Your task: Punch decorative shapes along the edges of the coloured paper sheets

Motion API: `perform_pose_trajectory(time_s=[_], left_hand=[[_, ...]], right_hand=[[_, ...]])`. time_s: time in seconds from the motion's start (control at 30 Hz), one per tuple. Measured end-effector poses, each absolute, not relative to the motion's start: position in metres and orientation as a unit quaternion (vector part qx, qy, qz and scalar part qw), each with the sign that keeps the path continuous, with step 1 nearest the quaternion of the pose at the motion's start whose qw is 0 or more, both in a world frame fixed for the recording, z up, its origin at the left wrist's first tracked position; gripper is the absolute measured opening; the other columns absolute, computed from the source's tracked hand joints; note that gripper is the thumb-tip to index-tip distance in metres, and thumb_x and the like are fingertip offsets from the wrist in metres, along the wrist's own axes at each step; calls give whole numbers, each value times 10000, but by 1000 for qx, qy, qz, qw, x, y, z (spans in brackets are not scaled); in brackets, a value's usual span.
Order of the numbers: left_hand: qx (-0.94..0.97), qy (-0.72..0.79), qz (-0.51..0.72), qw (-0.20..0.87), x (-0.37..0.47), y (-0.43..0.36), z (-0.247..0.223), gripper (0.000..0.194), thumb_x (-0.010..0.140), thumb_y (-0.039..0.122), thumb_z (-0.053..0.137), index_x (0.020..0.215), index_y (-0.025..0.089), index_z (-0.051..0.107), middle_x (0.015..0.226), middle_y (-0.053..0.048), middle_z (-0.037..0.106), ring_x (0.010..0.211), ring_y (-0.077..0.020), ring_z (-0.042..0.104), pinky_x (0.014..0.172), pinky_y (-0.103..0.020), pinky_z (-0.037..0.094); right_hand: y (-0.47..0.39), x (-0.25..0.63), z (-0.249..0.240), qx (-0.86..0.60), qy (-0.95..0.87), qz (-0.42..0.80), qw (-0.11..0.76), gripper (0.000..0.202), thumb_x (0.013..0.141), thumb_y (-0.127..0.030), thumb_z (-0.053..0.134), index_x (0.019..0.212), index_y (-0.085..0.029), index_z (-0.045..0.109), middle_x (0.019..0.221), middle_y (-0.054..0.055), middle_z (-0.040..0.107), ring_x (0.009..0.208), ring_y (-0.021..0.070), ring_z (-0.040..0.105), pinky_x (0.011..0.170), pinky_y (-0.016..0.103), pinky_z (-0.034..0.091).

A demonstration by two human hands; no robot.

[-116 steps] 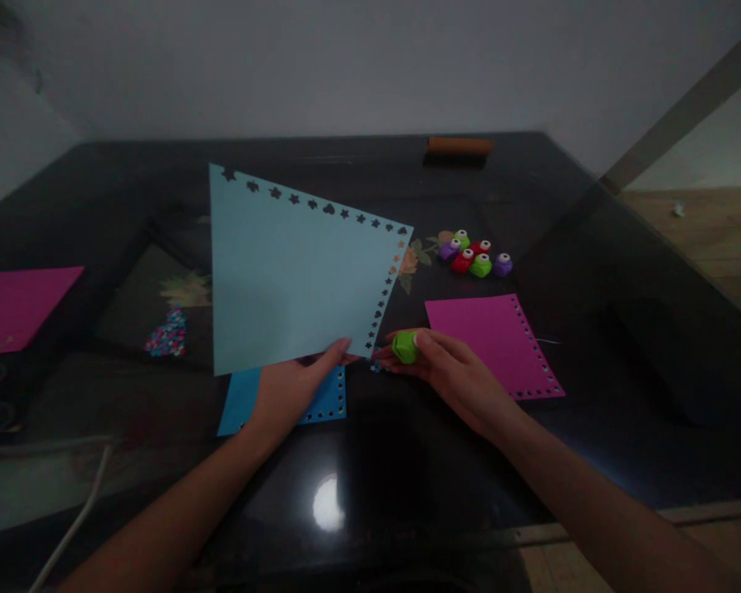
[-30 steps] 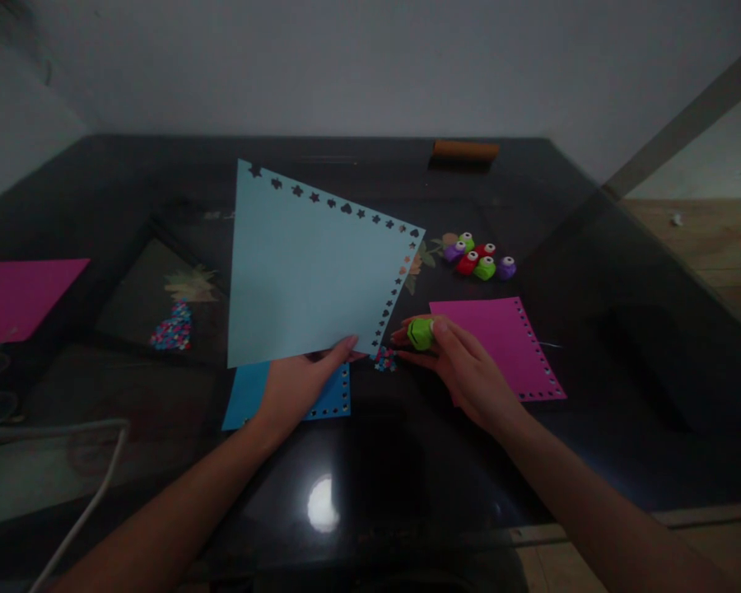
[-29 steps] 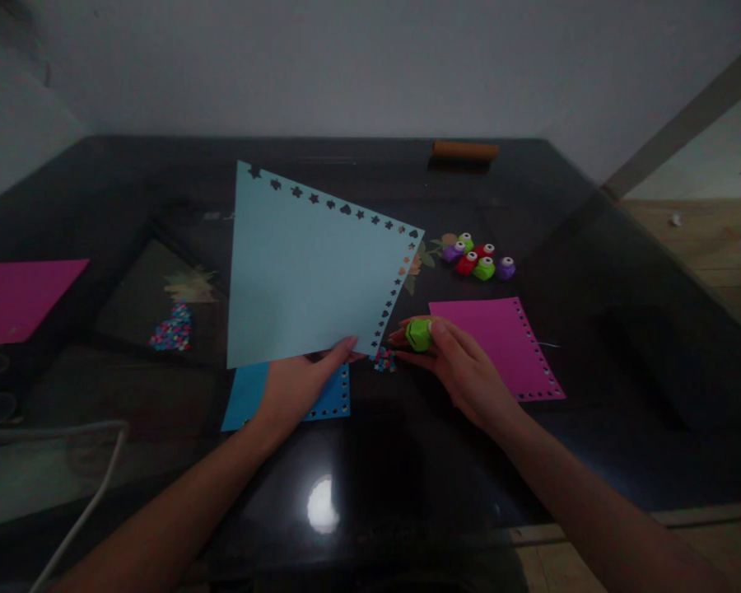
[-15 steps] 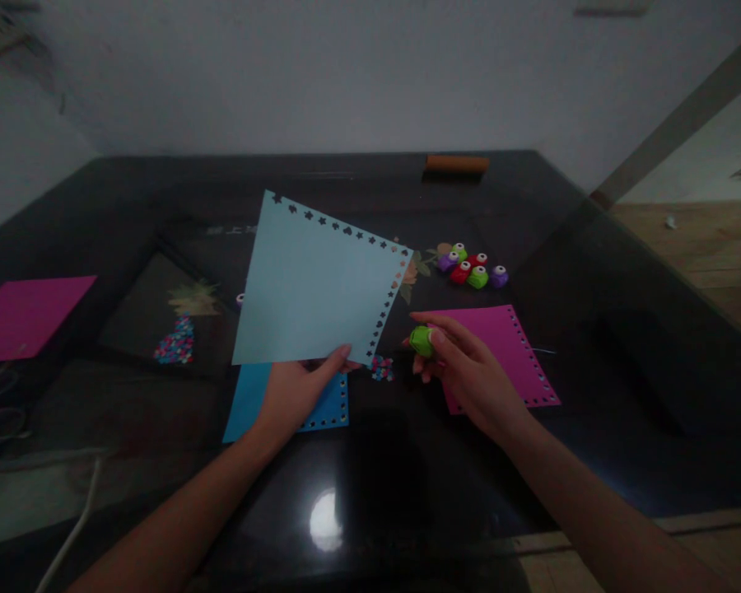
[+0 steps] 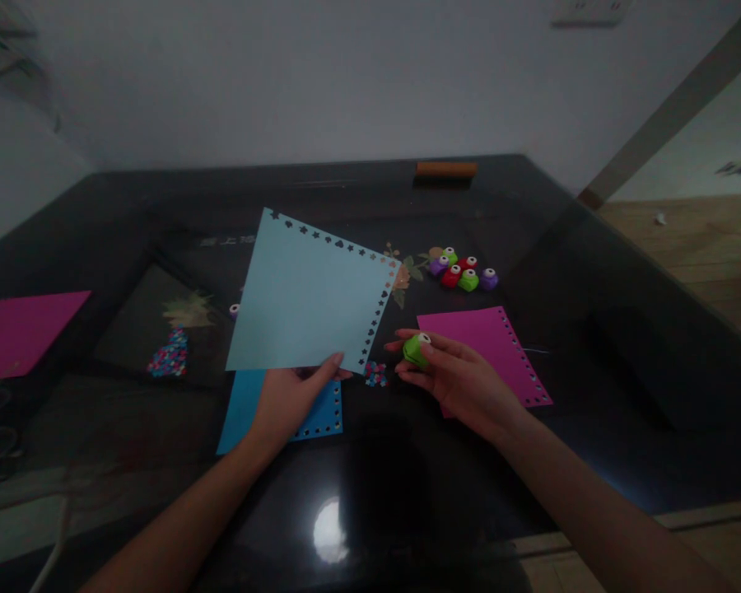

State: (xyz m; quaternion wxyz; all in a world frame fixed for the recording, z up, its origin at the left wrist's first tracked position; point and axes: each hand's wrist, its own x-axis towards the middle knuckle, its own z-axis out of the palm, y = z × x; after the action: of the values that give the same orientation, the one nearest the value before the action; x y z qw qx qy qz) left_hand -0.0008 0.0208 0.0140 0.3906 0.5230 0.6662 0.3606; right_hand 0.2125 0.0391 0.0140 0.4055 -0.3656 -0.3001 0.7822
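Observation:
My left hand (image 5: pixel 300 395) pinches the lower edge of a light blue paper sheet (image 5: pixel 302 301), which is held tilted above the table. Small shapes such as stars and hearts are punched along its top and right edges. In my right hand (image 5: pixel 454 371) is a green craft punch (image 5: pixel 416 351), gripped between thumb and fingers, apart from the sheet. Beneath my left hand lies a darker blue sheet (image 5: pixel 240 412) with punched edges. A pink punched sheet (image 5: pixel 494 350) lies partly under my right hand. Between the hands sits a small pile of punched paper bits (image 5: pixel 376 375).
Several red, green and purple punches (image 5: pixel 463 270) cluster at the back right of the dark glossy table (image 5: pixel 395 511). A larger confetti pile (image 5: pixel 170 356) and another pink sheet (image 5: pixel 28 333) lie on the left. A brown roll (image 5: pixel 446 170) rests by the wall.
The green punch has turned in my right hand, its round button now tipped further up. The light blue sheet stays in my left hand. The whole view has shifted slightly.

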Motion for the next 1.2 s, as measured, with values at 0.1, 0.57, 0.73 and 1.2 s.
perform_pose_trajectory(time_s=[0.1,0.57,0.73,1.2], left_hand=[[533,669,352,380,-1,21,12,220,716,395,606,636,204,681,708,-63,747,804,-264,703,914,-400,494],[511,669,358,403,1,22,14,181,686,363,618,640,200,683,704,-55,747,777,-243,705,872,-376,515],[511,669,361,402,-1,21,10,178,686,370,629,659,201,680,694,-52,745,783,-244,705,900,-383,502],[551,663,338,377,-3,22,16,300,733,420,580,651,161,708,681,-73,740,705,-246,702,734,-342,540]], right_hand=[[39,212,14,-353,-289,789,411,214,837,-301,597,990,-168,664,971,72,700,717,112,648,727,257,539],[36,209,14,-339,-328,771,427,228,863,-339,560,996,-176,650,935,76,693,721,131,647,679,262,522],[36,210,14,-348,-334,768,420,238,847,-353,583,1003,-189,657,944,69,681,749,132,641,685,261,516],[39,209,10,-405,-389,728,392,224,732,-331,708,908,-195,675,913,45,688,789,147,630,716,295,497]])
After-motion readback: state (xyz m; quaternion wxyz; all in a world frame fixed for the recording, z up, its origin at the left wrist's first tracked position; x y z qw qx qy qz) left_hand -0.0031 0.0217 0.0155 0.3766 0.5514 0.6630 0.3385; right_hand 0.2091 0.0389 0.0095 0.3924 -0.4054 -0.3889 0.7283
